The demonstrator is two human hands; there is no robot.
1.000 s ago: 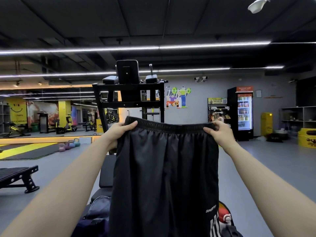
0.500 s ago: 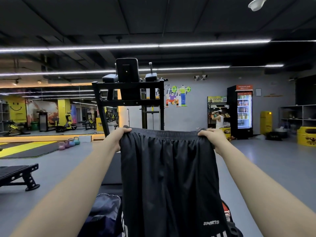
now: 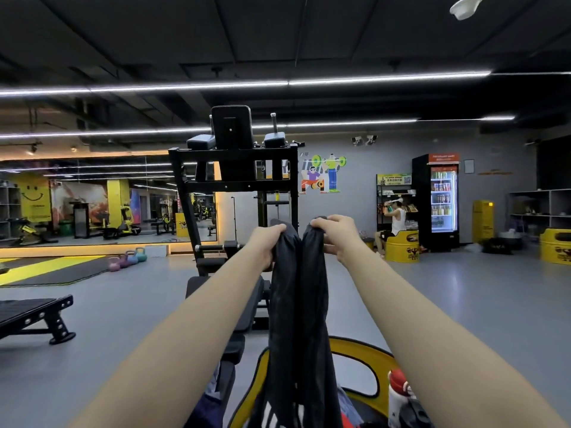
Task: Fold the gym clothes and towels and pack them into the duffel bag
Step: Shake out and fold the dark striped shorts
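Observation:
Black gym shorts (image 3: 298, 310) hang in front of me, doubled lengthwise into a narrow strip. My left hand (image 3: 266, 244) grips one end of the waistband and my right hand (image 3: 338, 234) grips the other, and the two hands are close together at chest height. The legs of the shorts dangle down over a yellow-rimmed container (image 3: 358, 350) below. Dark blue fabric (image 3: 205, 409) shows at the bottom edge, left of the shorts; I cannot tell whether it is the duffel bag.
A black padded bench (image 3: 222, 291) and a tall black dip station (image 3: 234, 168) stand straight ahead. A red-and-white bottle (image 3: 398, 393) sits at lower right. Another bench (image 3: 34, 316) is at left, kettlebells (image 3: 126, 259) lie beyond, and a person (image 3: 394, 222) sits by a fridge (image 3: 438, 200).
My hands came together, bringing the two ends of the waistband side by side, so the spread-out shorts are now doubled into a narrow strip. The view tilted slightly lower.

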